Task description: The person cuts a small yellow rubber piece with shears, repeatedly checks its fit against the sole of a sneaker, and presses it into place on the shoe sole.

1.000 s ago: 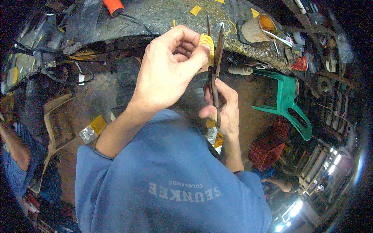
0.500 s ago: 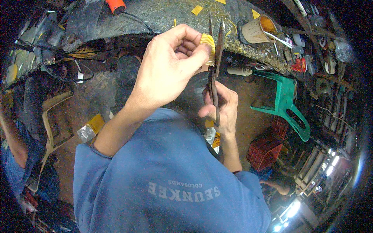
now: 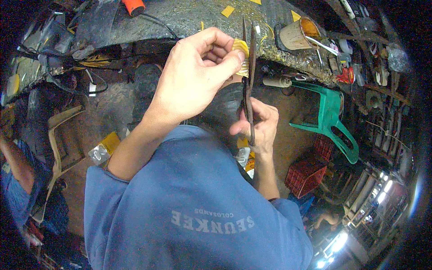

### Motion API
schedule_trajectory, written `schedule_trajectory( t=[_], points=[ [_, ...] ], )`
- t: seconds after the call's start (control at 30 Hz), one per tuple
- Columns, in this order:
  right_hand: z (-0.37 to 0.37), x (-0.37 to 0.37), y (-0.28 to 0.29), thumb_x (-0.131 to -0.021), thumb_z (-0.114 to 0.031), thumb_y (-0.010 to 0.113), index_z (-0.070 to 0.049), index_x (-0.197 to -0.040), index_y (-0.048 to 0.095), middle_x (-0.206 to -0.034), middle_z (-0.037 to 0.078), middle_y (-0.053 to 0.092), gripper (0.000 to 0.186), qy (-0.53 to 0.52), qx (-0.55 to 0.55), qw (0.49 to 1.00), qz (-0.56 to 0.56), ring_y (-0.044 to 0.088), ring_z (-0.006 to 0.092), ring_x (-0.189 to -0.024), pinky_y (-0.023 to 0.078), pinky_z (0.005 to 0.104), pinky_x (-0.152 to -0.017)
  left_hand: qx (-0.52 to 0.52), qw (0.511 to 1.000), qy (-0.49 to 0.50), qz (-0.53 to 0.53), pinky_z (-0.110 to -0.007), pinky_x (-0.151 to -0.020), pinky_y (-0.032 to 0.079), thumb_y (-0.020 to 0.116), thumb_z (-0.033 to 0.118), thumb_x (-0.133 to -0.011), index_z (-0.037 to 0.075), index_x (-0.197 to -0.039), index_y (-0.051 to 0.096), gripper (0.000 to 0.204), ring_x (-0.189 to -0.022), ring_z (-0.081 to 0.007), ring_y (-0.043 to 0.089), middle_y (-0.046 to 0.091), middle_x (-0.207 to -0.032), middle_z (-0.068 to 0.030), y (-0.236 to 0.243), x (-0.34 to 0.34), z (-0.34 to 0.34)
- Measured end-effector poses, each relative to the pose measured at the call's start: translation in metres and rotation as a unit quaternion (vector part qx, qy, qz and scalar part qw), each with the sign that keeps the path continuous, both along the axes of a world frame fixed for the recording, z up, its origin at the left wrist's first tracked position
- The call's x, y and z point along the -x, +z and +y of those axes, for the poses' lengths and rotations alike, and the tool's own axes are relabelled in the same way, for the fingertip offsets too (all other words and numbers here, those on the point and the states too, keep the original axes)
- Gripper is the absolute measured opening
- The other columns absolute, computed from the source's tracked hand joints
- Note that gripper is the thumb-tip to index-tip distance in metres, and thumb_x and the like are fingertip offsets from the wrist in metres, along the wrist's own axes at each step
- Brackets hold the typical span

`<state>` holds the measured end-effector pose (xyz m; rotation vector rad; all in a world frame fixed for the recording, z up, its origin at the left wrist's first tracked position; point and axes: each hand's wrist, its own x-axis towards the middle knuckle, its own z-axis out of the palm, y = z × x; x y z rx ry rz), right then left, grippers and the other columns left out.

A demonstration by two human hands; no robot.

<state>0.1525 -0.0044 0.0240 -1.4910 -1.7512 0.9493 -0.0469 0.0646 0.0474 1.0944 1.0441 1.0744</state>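
Note:
Between the thumb and fingers of my left hand (image 3: 198, 72) is a small yellow ridged piece (image 3: 242, 47), its lower edge beside the blades. My right hand (image 3: 260, 123) grips the handles of long dark metal scissors (image 3: 250, 72), which point away from me toward the bench. The two blades stand slightly apart, right of the yellow piece. Whether they touch it I cannot tell. My left fingers partly cover the piece, and the scissor handles are partly hidden in my right hand.
Ahead lies a worn dark bench (image 3: 180, 22) with yellow scraps (image 3: 228, 11), an orange-handled corded tool (image 3: 134, 6) and a stained pot (image 3: 299, 33). A green plastic chair (image 3: 326, 103) and red crate (image 3: 306, 175) stand right. Another person's arm (image 3: 18, 166) shows left.
The scissor blades have drawn closer together, the right one shifting left. My right hand has moved slightly. My left hand stays almost in place with the yellow piece.

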Motion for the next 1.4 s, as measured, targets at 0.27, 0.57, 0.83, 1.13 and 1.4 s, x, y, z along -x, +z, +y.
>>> schedule_trajectory(
  t=[0.27, 0.57, 0.83, 1.13, 1.4],
  points=[
    [0.001, -0.006, -0.001, -0.054, -0.051, 0.098, -0.006, -0.062, 0.046, -0.056, 0.0, 0.043, 0.069, 0.01, 0.002, 1.0, -0.007, 0.043, 0.0127, -0.052, 0.035, 0.0316, -0.049, -0.03, 0.999, 0.025, -0.012, -0.023, -0.065, 0.054, 0.072, 0.012, -0.093, -0.002, -0.097, 0.069, 0.015, -0.072, -0.0064, 0.064, 0.069, -0.082, -0.0029, -0.004, -0.002, 0.001],
    [-0.002, -0.007, 0.005, -0.051, -0.047, 0.099, -0.006, -0.066, 0.051, -0.06, 0.003, 0.051, 0.065, 0.027, 0.052, 0.998, 0.014, 0.051, 0.0161, -0.056, 0.04, 0.0326, -0.053, -0.007, 1.0, 0.003, -0.017, -0.023, -0.069, 0.053, 0.072, 0.014, -0.094, 0.0, -0.096, 0.07, 0.015, -0.073, -0.0049, 0.062, 0.069, -0.082, -0.0008, -0.001, -0.003, -0.004],
    [-0.001, -0.007, 0.006, -0.048, -0.049, 0.099, -0.007, -0.065, 0.05, -0.058, 0.001, 0.049, 0.067, 0.03, 0.038, 0.999, 0.014, 0.049, 0.0148, -0.055, 0.038, 0.0323, -0.051, -0.013, 1.0, -0.009, 0.003, -0.023, -0.068, 0.052, 0.073, 0.015, -0.093, 0.0, -0.094, 0.07, 0.015, -0.072, -0.0036, 0.06, 0.069, -0.08, 0.0003, 0.002, 0.003, -0.002],
    [-0.002, -0.01, 0.003, -0.046, -0.047, 0.1, -0.008, -0.061, 0.045, -0.054, 0.0, 0.042, 0.069, 0.023, 0.008, 1.0, 0.003, 0.042, 0.012, -0.053, 0.033, 0.0311, -0.048, -0.032, 0.999, -0.009, 0.017, -0.023, -0.067, 0.052, 0.073, 0.016, -0.093, 0.0, -0.095, 0.071, 0.017, -0.07, -0.0037, 0.06, 0.069, -0.079, 0.0001, 0.001, 0.004, -0.001],
    [-0.003, -0.017, 0.0, -0.051, -0.043, 0.1, -0.008, -0.06, 0.043, -0.055, 0.001, 0.039, 0.067, 0.036, -0.018, 0.999, 0.017, 0.039, 0.0135, -0.05, 0.03, 0.0327, -0.047, -0.03, 0.999, -0.024, 0.029, -0.023, -0.067, 0.053, 0.074, 0.016, -0.091, -0.002, -0.097, 0.071, 0.019, -0.071, -0.0045, 0.061, 0.069, -0.079, -0.0015, 0.005, 0.006, -0.001]
  ],
)
